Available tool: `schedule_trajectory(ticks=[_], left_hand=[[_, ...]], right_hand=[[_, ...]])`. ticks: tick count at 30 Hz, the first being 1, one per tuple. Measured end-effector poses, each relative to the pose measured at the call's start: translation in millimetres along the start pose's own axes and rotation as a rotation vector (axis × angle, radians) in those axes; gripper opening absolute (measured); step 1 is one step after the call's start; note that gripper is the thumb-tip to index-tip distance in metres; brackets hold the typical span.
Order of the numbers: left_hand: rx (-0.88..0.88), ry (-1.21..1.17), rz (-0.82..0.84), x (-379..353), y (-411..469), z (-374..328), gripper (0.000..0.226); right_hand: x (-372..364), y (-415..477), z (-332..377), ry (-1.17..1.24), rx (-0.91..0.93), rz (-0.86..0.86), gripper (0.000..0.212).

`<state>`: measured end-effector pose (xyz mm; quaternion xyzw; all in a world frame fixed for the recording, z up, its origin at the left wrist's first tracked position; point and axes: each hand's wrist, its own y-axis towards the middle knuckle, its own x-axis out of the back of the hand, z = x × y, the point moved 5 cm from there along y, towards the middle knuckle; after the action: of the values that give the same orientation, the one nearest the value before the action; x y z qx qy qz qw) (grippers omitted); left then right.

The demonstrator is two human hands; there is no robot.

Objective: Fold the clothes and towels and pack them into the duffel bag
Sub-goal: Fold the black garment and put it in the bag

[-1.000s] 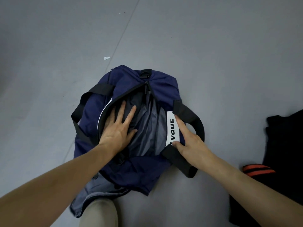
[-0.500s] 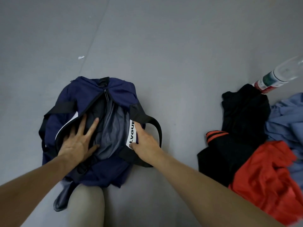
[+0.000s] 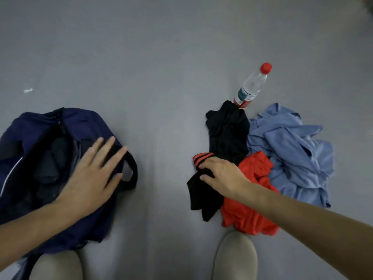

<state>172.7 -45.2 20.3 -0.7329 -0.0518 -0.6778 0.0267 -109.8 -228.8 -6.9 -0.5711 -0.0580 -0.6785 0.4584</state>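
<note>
Right hand (image 3: 222, 176) left duffel bag (image 3: 30, 128), now grips black garment (image 3: 203, 199).

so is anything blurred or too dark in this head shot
head view: left hand and duffel bag smeared by motion blur; right hand, gripping the black garment, and bottle sharper; light flat, no glare; bag's inside too dark to read; corners dim

The navy duffel bag (image 3: 32, 126) lies on the floor (image 3: 161, 77) at the left. Its zip is open, with dark folded cloth (image 3: 55, 158) inside and a black handle (image 3: 133, 168) looping out. Well apart at the right is a crumpled heap. The right hand (image 3: 222, 174) grips a black garment (image 3: 228, 134) near its orange-striped cuff. A red garment (image 3: 248, 211) and a light blue garment (image 3: 292, 154) touch it.
</note>
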Motion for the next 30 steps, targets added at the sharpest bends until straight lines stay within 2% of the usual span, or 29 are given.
schedule_trajectory(ticks=[4,7,9,12,16,19,23,26,30], left_hand=[[-0.224,0.013,0.135,-35.0,42.5,-71.5,0.069],[-0.272,0.005,0.249,-66.7,74.7,-126.0,0.075],[-0.227,-0.071,0.369,-91.3,94.1,-162.0,0.073],[-0.003,-0.3,0.544,-121.9,110.8,-203.0,0.063],[0.298,-0.496,0.387,-116.9,117.1,-216.7,0.027],[0.36,-0.523,0.298,-86.1,120.6,-209.1,0.014],[0.311,-0.532,0.142,-3.1,123.8,-191.3,0.006],[0.261,-0.521,0.022,77.3,113.8,-170.8,0.013],[0.326,-0.556,-0.134,184.2,90.0,-151.7,0.01]], right_hand=[[-47.8,-7.4,-47.8,-0.07,-0.177,0.148,0.108],[-85.9,-3.5,-64.9,-0.138,-0.207,0.053,0.12],[-95.4,-1.8,-70.0,-0.179,-0.188,-0.126,0.107],[-91.7,-6.7,-80.1,-0.083,-0.135,-0.445,0.054],[-58.1,-14.9,-86.8,0.232,-0.139,-0.65,0.033],[-26.0,-23.4,-70.8,0.433,-0.144,-0.615,0.024],[33.3,-30.9,-30.9,0.706,-0.008,-0.611,0.021],[92.2,-38.3,3.8,0.75,0.102,-0.595,0.022],[171.8,-64.5,57.6,0.759,0.263,-0.55,0.021]])
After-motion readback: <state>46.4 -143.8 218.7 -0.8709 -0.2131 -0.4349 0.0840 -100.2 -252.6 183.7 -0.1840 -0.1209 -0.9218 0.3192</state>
